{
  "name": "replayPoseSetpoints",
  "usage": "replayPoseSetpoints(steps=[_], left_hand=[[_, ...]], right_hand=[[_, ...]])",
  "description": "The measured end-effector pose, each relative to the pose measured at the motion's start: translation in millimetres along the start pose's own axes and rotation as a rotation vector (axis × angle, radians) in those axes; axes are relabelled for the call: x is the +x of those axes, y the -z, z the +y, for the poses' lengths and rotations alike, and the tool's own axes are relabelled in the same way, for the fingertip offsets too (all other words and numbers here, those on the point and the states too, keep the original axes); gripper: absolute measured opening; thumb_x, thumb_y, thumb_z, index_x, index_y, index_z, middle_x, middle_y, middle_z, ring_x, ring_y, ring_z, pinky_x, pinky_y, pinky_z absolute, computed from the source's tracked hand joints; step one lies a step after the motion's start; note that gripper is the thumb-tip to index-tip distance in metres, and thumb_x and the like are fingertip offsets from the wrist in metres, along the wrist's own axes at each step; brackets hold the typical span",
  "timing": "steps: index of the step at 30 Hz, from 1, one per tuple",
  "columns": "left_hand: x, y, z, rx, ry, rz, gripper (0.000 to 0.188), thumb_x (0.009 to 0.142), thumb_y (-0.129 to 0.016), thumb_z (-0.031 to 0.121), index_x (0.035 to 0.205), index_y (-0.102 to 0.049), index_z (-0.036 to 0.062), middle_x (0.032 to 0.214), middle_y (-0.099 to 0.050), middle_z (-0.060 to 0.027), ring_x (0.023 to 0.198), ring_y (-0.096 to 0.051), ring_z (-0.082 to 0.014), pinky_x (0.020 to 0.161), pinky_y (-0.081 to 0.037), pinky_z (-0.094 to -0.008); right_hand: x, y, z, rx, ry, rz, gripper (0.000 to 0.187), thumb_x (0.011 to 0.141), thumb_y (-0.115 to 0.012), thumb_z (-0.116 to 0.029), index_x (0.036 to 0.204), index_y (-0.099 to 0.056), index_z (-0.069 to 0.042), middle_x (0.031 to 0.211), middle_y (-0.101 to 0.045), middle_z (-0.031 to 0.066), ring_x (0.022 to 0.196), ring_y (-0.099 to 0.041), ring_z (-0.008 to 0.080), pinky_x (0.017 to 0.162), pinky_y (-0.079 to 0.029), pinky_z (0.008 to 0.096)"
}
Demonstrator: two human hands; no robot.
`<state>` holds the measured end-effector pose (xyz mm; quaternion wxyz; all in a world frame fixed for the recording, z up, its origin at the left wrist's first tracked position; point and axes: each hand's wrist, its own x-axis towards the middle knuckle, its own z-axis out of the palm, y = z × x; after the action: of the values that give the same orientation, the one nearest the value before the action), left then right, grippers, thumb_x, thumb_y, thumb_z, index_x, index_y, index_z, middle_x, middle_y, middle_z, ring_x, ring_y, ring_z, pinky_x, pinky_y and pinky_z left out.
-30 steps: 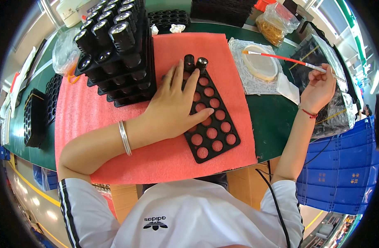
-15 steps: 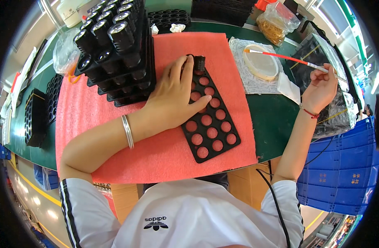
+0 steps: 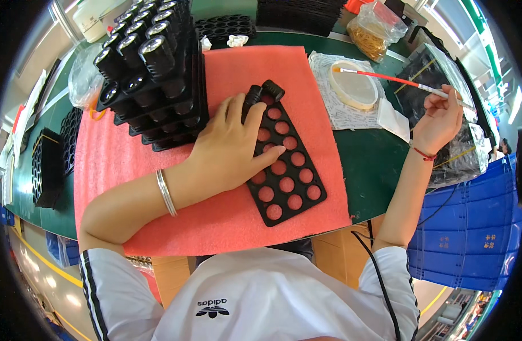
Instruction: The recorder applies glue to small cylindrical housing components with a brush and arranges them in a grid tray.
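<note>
A black tray with round holes [image 3: 291, 176] lies slanted on the pink foam sheet [image 3: 136, 227]. My left hand [image 3: 224, 145] rests over its left side, fingers spread and thumb stretched across the holes. Just beyond the fingertips are two short black ribbed cylinders at the tray's far end: one black cylinder [image 3: 253, 94] against the index and middle fingers, the other black cylinder [image 3: 273, 90] tilted beside it. My right hand [image 3: 439, 120] is closed on a red-handled paintbrush [image 3: 380, 76]. Its bristles hover over a shallow round dish [image 3: 353, 85].
At left, stacked black trays [image 3: 175, 119] hold several upright black cylinders with shiny tops. The dish stands on printed paper [image 3: 343, 116] beside a folded white tissue [image 3: 393, 119]. A bag of rubber bands [image 3: 370, 40] sits behind. Blue crates [image 3: 465, 227] stand at right.
My left hand has drawn slightly back towards me. The outer cylinder, upright before, now leans, and a second one shows at my fingertips. My right hand and the brush have barely moved.
</note>
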<state>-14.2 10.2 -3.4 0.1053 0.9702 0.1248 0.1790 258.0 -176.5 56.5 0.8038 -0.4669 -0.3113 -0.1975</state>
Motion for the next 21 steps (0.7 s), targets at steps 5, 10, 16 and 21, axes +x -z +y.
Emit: replayPoseSetpoints(steps=[5, 10, 16, 21], left_hand=[[-0.8, 7.3, 5.2, -0.047, -0.019, 0.001, 0.062, 0.076, -0.064, 0.034, 0.122, -0.037, 0.0018, 0.119, -0.037, -0.0256, 0.111, -0.038, -0.0395, 0.094, -0.036, -0.0457], [-8.1, 25.9, 26.6, -0.186, -0.105, -0.072, 0.049, 0.077, -0.062, 0.027, 0.114, -0.041, 0.0029, 0.109, -0.042, -0.0195, 0.101, -0.042, -0.0361, 0.088, -0.037, -0.0417], [-1.5, 15.0, 24.8, -1.181, 0.167, -0.161, 0.012, 0.093, -0.041, 0.018, 0.094, -0.041, 0.0065, 0.086, -0.047, -0.0031, 0.077, -0.044, -0.0088, 0.071, -0.038, -0.0239], [2.8, 9.9, 19.1, -1.453, 0.384, -0.111, 0.018, 0.094, -0.039, 0.023, 0.103, -0.042, 0.0082, 0.09, -0.05, 0.0002, 0.082, -0.046, -0.0052, 0.069, -0.038, -0.0211]], right_hand=[[-1.1, -0.3, -2.2, -0.192, 0.123, 0.024, 0.016, 0.087, -0.052, -0.013, 0.084, -0.059, 0.002, 0.076, -0.058, 0.005, 0.056, -0.049, 0.0073, 0.05, -0.04, 0.0209], [-3.3, -3.3, -8.5, -0.344, 0.241, 0.018, 0.019, 0.089, -0.05, -0.015, 0.083, -0.059, 0.001, 0.071, -0.057, 0.0026, 0.054, -0.046, 0.0044, 0.049, -0.036, 0.0182], [-1.8, 0.9, -10.8, -0.413, 0.243, 0.047, 0.021, 0.09, -0.048, -0.016, 0.081, -0.059, 0.0, 0.065, -0.052, -0.0011, 0.054, -0.041, 0.0022, 0.047, -0.029, 0.0171], [-3.0, -3.3, -9.4, -0.492, 0.319, -0.015, 0.025, 0.091, -0.048, -0.019, 0.078, -0.058, 0.0, 0.063, -0.048, -0.0027, 0.054, -0.038, 0.002, 0.047, -0.028, 0.0175]])
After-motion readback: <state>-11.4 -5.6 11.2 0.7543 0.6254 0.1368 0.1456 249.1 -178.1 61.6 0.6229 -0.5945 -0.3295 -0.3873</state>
